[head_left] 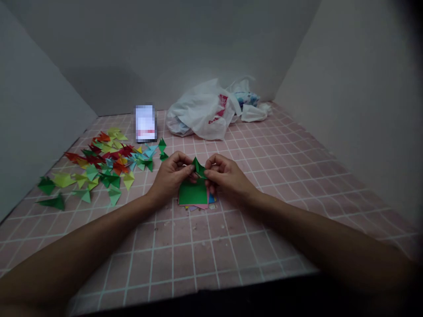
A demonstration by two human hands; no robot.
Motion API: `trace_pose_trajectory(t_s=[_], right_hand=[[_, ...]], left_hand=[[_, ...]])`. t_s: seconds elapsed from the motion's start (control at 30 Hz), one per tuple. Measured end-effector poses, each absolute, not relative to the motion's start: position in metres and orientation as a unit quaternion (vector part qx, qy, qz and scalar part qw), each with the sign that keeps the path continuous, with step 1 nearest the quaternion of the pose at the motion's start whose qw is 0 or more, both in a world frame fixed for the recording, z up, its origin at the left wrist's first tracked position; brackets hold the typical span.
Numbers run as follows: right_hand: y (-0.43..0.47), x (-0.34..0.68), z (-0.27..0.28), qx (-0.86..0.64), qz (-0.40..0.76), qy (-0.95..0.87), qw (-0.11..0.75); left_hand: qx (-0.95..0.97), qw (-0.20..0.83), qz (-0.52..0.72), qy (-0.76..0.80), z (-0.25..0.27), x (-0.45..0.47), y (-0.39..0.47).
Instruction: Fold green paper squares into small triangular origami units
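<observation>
A partly folded sheet of green origami paper [198, 167] is held up between my two hands, with a peaked fold at its top. My left hand [176, 171] pinches its left side between thumb and fingers. On its right side, my right hand [222, 171] grips the edge the same way. Just below the hands lies a stack of square origami paper [193, 194], green on top, with pink, blue and yellow edges sticking out beneath. Two small green folded pieces [162, 145] rest just beyond my left hand.
Many folded paper pieces [112, 179] in green, yellow, red, orange and light blue spread over the left of the checked pink cloth [185, 251]. A lit phone [145, 123] stands behind them. White plastic bags [201, 110] lie at the back, near the wall [185, 44].
</observation>
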State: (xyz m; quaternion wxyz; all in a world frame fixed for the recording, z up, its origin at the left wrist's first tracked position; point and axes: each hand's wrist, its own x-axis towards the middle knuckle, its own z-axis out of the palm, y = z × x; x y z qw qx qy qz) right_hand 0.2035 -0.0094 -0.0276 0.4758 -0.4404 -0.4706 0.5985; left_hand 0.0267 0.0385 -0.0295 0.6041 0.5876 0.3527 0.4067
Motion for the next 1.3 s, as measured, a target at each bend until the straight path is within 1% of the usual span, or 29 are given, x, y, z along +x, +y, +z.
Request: trace_pose_trajectory(t_s=[0.17,0.5,0.73,1.3], right_hand=[[-0.0101,0.2046,-0.0298,-0.418,0.630,-0.440,0.484],[-0.0077,0.2051,-0.0332,-0.390,0.690,-0.396,0.463],[-0.0079,0.2046,-0.0327,-0.378,0.694,-0.404,0.461],[-0.0100,0.2028,-0.0335,-0.406,0.640,-0.453,0.469]], left_hand=[[0.573,0.620,0.423,0.328,-0.0287,0.0263,0.0386],[0.525,0.690,0.380,0.323,-0.0288,0.0269,0.0369],[0.520,0.693,0.384,0.321,-0.0295,0.0273,0.0360],[0.537,0.689,0.360,0.327,-0.0301,0.0270,0.0334]])
